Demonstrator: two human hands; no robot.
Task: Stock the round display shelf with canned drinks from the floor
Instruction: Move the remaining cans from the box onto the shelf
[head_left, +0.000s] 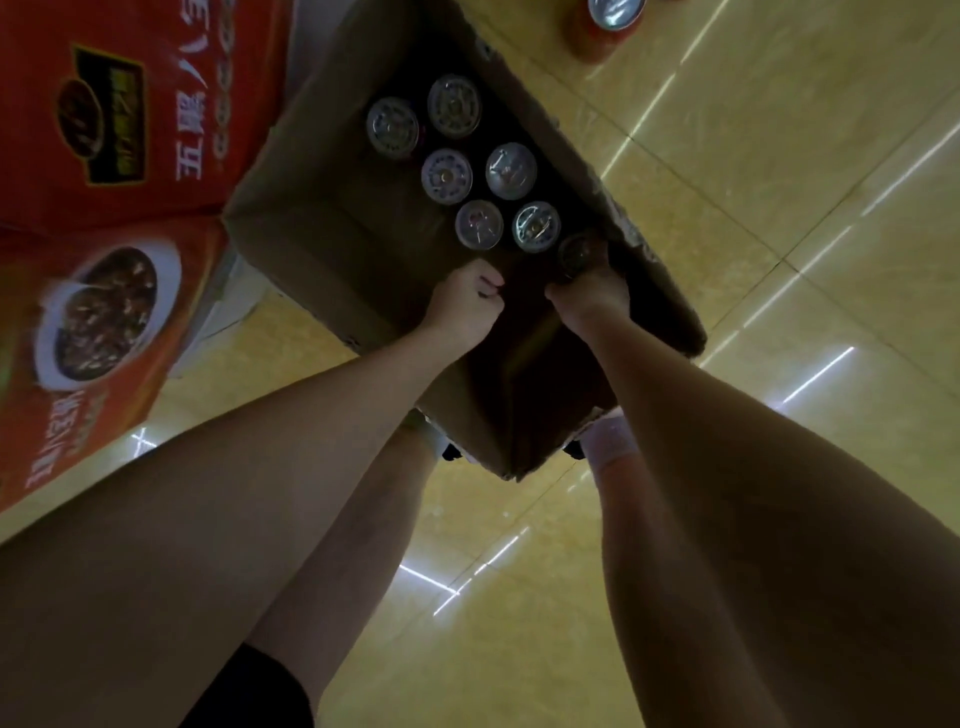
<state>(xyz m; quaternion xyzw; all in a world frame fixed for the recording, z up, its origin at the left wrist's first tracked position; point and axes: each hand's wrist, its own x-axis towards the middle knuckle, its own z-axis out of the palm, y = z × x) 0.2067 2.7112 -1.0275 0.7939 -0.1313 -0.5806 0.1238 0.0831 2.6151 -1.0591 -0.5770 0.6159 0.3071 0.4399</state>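
You bend over a box (332, 249) on the floor. Your left hand (462, 309) is fisted, seemingly empty; your right hand (592, 291) curls around a can (576, 254). Six cans (452, 106) remain; the shelf is unseen.

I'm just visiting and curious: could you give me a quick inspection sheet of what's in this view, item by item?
Surface: glossy yellow tiled floor with streaks of reflected light.
Job's things: open cardboard box on the floor; six can tops plainly visible inside, a seventh can partly hidden by the right hand.
Clutter: one more can standing on the floor beyond the box.
Hands: left hand curled into a fist, nothing visibly in it; right hand reaching onto the seventh can, grip not clear.
Cables: nothing seen.
Surroundings: red printed cartons stacked to the left; the person's legs in the foreground; display shelf not seen.
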